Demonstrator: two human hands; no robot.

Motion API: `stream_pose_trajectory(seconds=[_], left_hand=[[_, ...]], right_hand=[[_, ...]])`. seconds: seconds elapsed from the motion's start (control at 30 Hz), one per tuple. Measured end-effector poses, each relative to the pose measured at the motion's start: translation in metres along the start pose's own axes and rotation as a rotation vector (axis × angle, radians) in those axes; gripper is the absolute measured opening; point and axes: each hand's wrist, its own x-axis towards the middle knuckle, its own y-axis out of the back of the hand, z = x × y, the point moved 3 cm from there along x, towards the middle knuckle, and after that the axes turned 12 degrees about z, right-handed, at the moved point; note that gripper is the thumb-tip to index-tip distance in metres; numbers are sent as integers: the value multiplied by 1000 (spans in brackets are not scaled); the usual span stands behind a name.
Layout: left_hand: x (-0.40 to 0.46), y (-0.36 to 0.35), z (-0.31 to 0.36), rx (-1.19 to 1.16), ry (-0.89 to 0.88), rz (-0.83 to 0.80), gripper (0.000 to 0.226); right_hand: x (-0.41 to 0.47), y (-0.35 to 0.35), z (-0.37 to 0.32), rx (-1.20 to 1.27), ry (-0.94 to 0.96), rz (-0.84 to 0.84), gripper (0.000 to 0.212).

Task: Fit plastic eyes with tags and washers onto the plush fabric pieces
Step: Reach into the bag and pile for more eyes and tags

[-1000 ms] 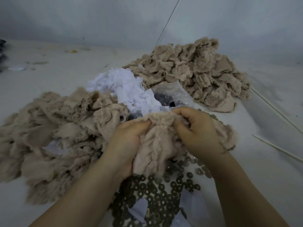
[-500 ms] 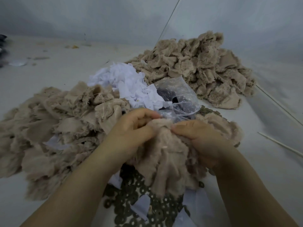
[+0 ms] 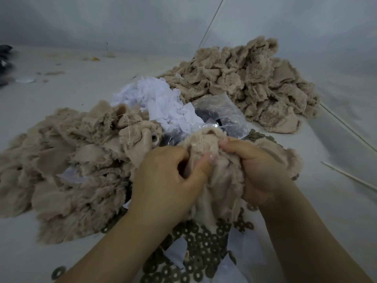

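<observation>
Soft, limp plush piece (image 3: 206,146) at frame centre, pinched by left hand (image 3: 169,180) and right hand (image 3: 259,170) fingers; best gripped near the eye hole.

Head view, dim and cool in tone; a grey-blue cast is laid over the white table (image 3: 336,211) and the wall behind. Light is diffuse, its source not seen. Soft shadows are cast beneath the left hand (image 3: 163,180) and right hand (image 3: 259,172) and in the folds of the plush piece (image 3: 216,166). Weak glare is noted on the plastic bag (image 3: 220,113). Straight lines are bowed toward the frame edges by the wide lens. Forearms at the lower edge are rendered soft.
</observation>
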Motion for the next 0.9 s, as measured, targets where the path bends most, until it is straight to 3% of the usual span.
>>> stream_pose_trajectory(seconds=[0.13,0.2,0.33,0.53,0.67,0.77,0.9], left_hand=[[4,-4,-1,68,22,-21,43],[5,-7,-6,17,-19,-62,27],[1,-15,-15,-116,-20,-220,22],[3,-10,-27,-449,259,-76,41],[5,-11,-34,-560,388,-148,52],[3,-13,-31,-525,344,-139,41],[2,-18,-29,-445,214,-82,45]], right_hand=[[-4,-11,5,15,99,-56,43],[-5,-12,11,-20,104,-53,47],[-4,-5,25,-155,72,47,58],[2,0,26,31,31,123,58],[5,4,27,59,55,185,72],[4,3,27,-12,81,197,63],[4,3,32,1,129,170,44]])
